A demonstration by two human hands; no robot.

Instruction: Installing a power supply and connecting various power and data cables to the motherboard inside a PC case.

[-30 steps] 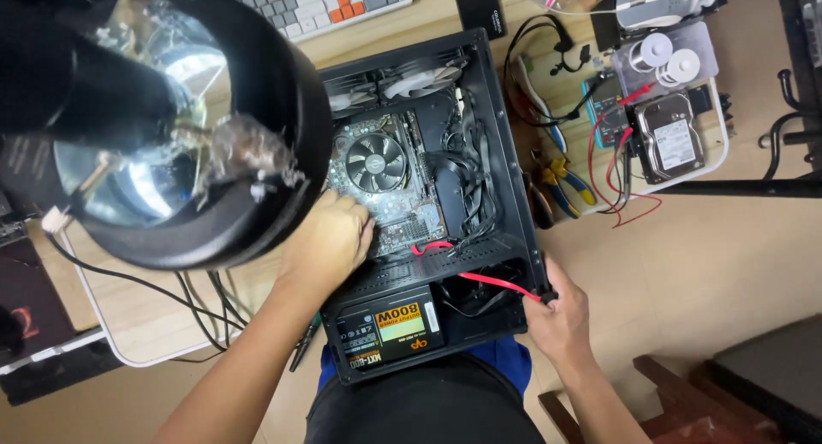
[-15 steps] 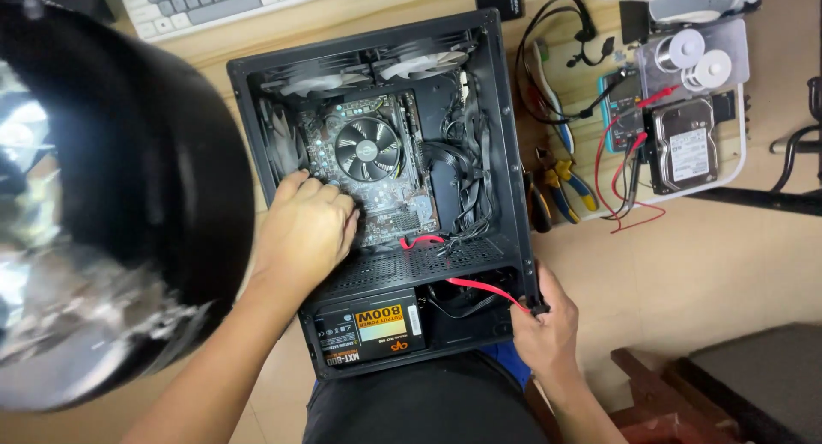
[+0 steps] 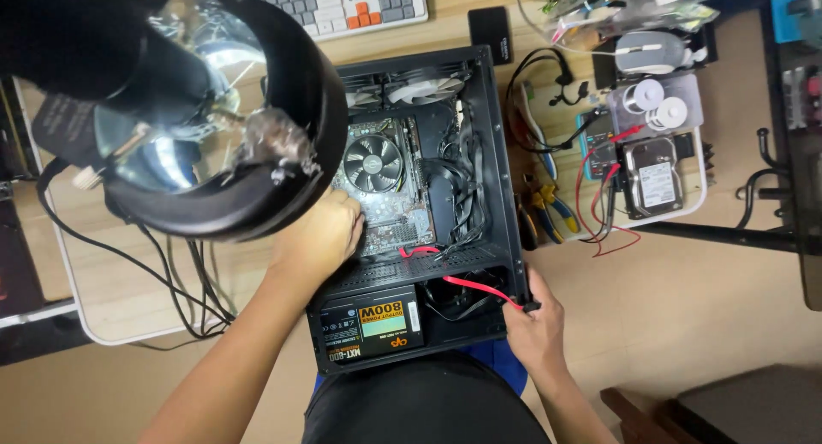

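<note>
An open black computer case (image 3: pixel 505 196) lies on its side in front of me. My left hand (image 3: pixel 321 238) rests inside it on the motherboard (image 3: pixel 402 226), just below the round processor fan (image 3: pixel 372 163); its fingers are curled and I cannot see anything in them. My right hand (image 3: pixel 535 328) is at the case's lower right corner, pinching the black plug of a red data cable (image 3: pixel 475 287) that runs up to the board. A black power supply (image 3: pixel 368 324) with an orange label sits in the bottom bay.
A large black lamp head (image 3: pixel 214 119) hangs in front of the camera and hides the case's left part. A white tray (image 3: pixel 693 196) at the right holds a hard drive (image 3: pixel 655 183) and cables. Pliers (image 3: pixel 548 208), a mouse (image 3: pixel 651 52), a keyboard (image 3: pixel 342 5).
The view has shifted, so the lamp head covers a different part of the picture. My left hand stays on the motherboard and my right hand still holds the red cable's plug.
</note>
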